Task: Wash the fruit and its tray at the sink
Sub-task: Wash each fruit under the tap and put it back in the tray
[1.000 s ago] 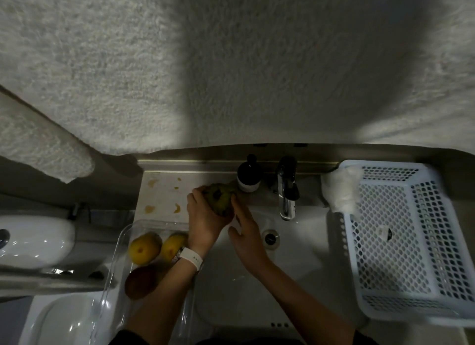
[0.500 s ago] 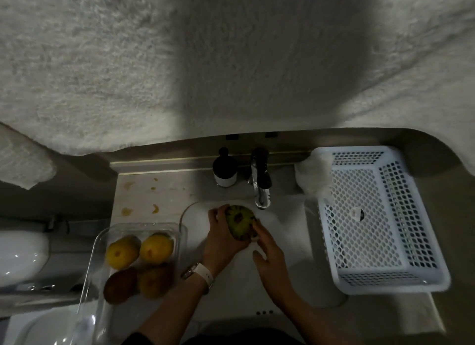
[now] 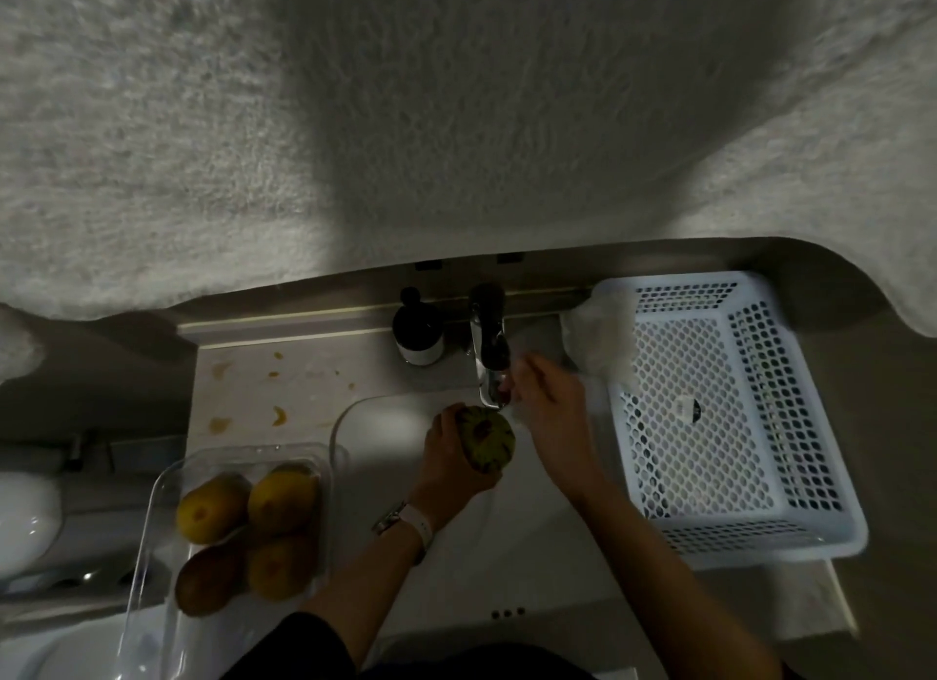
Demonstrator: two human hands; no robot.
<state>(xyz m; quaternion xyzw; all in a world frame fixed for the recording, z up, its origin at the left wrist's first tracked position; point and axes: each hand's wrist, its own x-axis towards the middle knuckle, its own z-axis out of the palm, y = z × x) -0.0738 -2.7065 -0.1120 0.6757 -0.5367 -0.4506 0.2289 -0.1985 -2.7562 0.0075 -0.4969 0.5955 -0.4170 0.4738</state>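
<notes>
My left hand (image 3: 451,464) grips a green-yellow fruit (image 3: 485,438) over the white sink basin (image 3: 385,456), just below the spout of the chrome tap (image 3: 489,362). My right hand (image 3: 550,400) reaches up beside the tap, fingers near its spout and blurred; I cannot tell whether it grasps the tap. A clear plastic tray (image 3: 157,517) stands on the counter left of the sink and holds several yellow and brown fruits (image 3: 281,499).
A dark soap bottle (image 3: 418,332) stands left of the tap. A white perforated basket (image 3: 720,416) sits right of the sink with a crumpled plastic bag (image 3: 601,337) at its far corner. Fluffy towel fabric (image 3: 456,122) hangs overhead. Orange stains (image 3: 278,416) mark the counter.
My right hand left the fruit and moved up to the tap. The left hand now holds the fruit alone under the spout.
</notes>
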